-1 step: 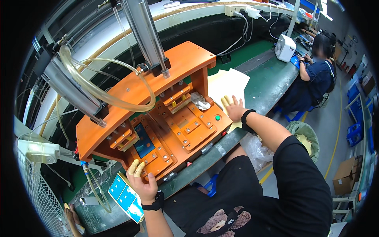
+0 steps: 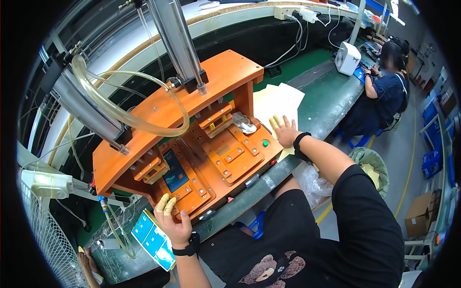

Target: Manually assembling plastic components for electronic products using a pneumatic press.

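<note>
A person in a black T-shirt stands at a green workbench (image 2: 331, 103), seen from above, facing an orange press fixture (image 2: 192, 139) with two steel cylinders and clear hoses rising from its top plate. The left hand (image 2: 172, 222) rests at the fixture's front left corner, fingers in pale finger cots laid loosely on the orange base plate, gripping nothing; a small blue-screened part (image 2: 175, 172) sits in the left nest just beyond those fingers. The right hand (image 2: 284, 132) lies flat and open at the fixture's right edge, palm down on a stack of cream paper sheets (image 2: 281, 101), beside a green button (image 2: 264, 143) on the front right corner; it too holds nothing. A crumpled white cloth (image 2: 243, 123) lies in the right nest. A tray of blue-screened parts (image 2: 154, 240) rests near the bench's front edge, just left of the left wrist. Judging by this, the part looks loaded and both hands sit off the nests, so the step seems to be starting a press cycle; the next move likely calls for the right hand to shift slightly to the button. Another person sits working at the bench's far right end.
</note>
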